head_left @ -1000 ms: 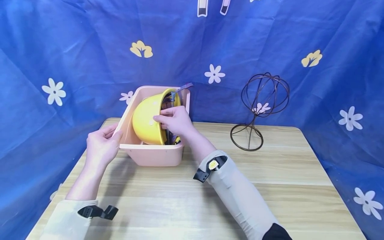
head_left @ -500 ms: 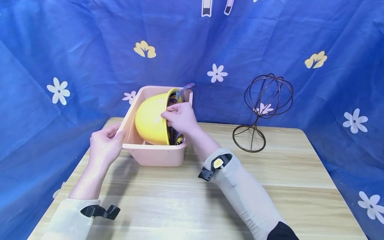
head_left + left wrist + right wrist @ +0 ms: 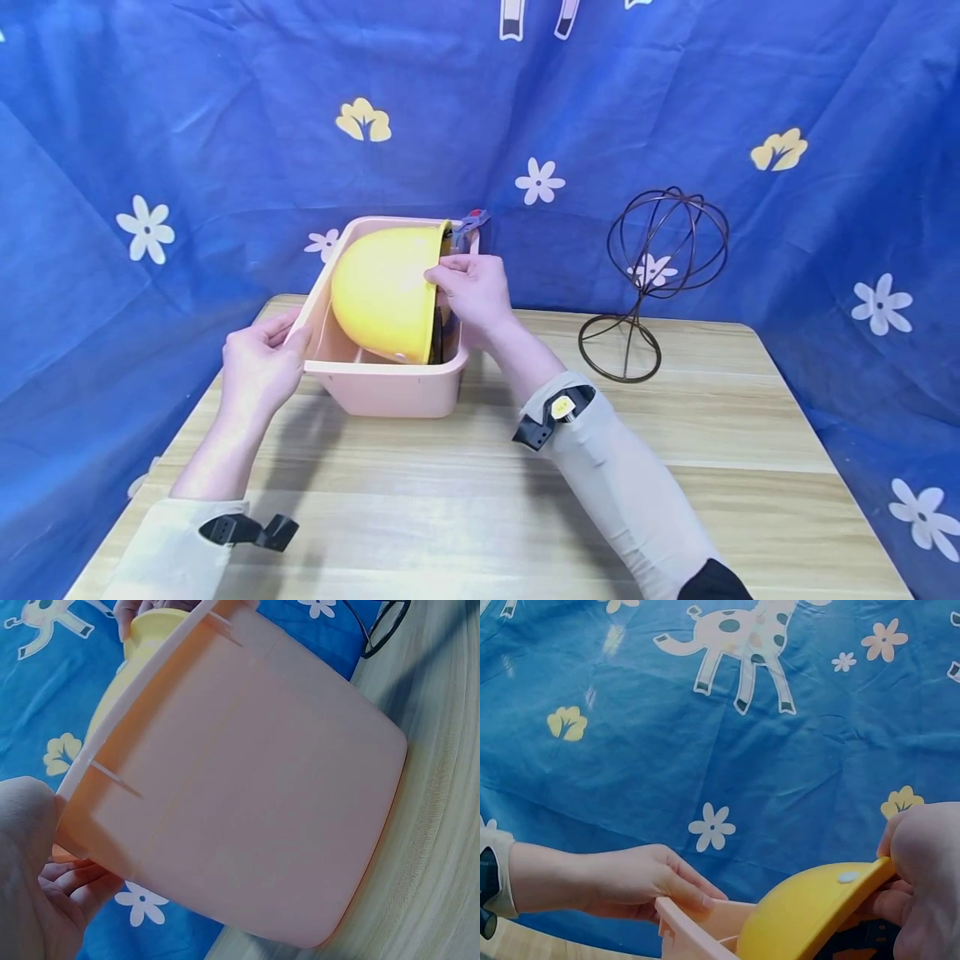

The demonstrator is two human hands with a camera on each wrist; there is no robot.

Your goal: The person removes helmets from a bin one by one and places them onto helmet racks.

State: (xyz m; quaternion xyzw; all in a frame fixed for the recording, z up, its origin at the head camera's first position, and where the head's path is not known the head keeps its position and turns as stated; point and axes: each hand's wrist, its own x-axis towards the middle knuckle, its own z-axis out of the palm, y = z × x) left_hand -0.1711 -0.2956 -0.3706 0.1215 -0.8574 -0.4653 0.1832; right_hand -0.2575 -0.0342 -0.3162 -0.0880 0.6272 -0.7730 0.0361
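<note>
A brown wire stand sits before flowered blue cloth.

The helmet is coloured yellow, the tub pink; the blue cloth is dotted with flowers (mostly white).

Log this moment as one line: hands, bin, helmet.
left fingers: grip pink bin rim; right fingers: pinch yellow helmet brim; helmet: sideways, partly inside bin; wire stand: on table

A pale wood-grain table is extending beneath the left hand and the right hand. Between the hands, a pink bin is standing directly on it. Well to the right of the right hand, a dark wire stand is resting on the same table.
</note>
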